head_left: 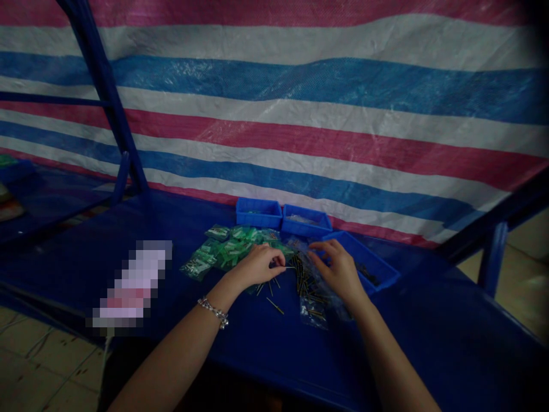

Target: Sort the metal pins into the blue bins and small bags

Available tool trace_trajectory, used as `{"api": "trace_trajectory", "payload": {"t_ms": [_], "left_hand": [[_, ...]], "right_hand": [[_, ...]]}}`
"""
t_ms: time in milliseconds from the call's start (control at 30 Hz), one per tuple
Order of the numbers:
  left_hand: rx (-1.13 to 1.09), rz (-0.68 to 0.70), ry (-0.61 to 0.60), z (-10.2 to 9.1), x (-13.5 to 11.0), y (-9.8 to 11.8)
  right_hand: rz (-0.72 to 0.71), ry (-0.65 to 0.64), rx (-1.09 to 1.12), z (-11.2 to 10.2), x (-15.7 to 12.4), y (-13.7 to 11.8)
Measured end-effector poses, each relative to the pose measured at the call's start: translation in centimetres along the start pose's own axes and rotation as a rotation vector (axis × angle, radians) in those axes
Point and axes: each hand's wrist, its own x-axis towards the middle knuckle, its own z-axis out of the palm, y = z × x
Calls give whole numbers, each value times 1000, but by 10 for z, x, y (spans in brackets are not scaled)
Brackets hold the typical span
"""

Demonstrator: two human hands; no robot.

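My left hand [258, 264], with a bead bracelet on its wrist, rests on the blue table [180, 326]. Its fingers are curled and pinch a thin pin by its end. My right hand [338, 269] hovers just right of it, fingers bent over a heap of small dark pins [305, 281] lying on clear plastic bags; what it holds, if anything, I cannot make out. Loose pins [274, 305] lie on the table in front of the left hand. A pile of small green packets [223, 249] sits behind and left of the left hand.
Three blue plastic trays stand behind the hands: one [258, 213] at the left, one [305, 221] in the middle, one [369, 264] tilted at the right. A striped tarpaulin [300, 114] hangs behind. A blue frame post [103, 86] rises at the left. A blurred-out object [132, 286] lies left.
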Motion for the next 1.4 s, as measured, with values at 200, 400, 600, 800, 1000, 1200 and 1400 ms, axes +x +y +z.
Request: {"api": "trace_trajectory", "payload": {"t_ms": [200,400,600,800,1000,1200,1400], "left_hand": [[-1,29,128,-3,2,0],[-22,34,195,-1,3,-3],[-35,42,199,-3,4,-1],[-84,29,195,-4,4,2],[-122,2,199,-5,3,6],[-37,29,216,-6,2,5],[-35,37,200,-5,2,4]], "right_hand": [[-105,-246,53,13,-4,-12],[-109,-293,50,18,-6,-14],[-97,-282,23,21,-6,-16],[-100,-293,15,21,-7,-17],[-81,-260,47,22,-7,-16],[-81,-221,65,19,-6,-19],[-82,-230,61,21,-7,-19]]}}
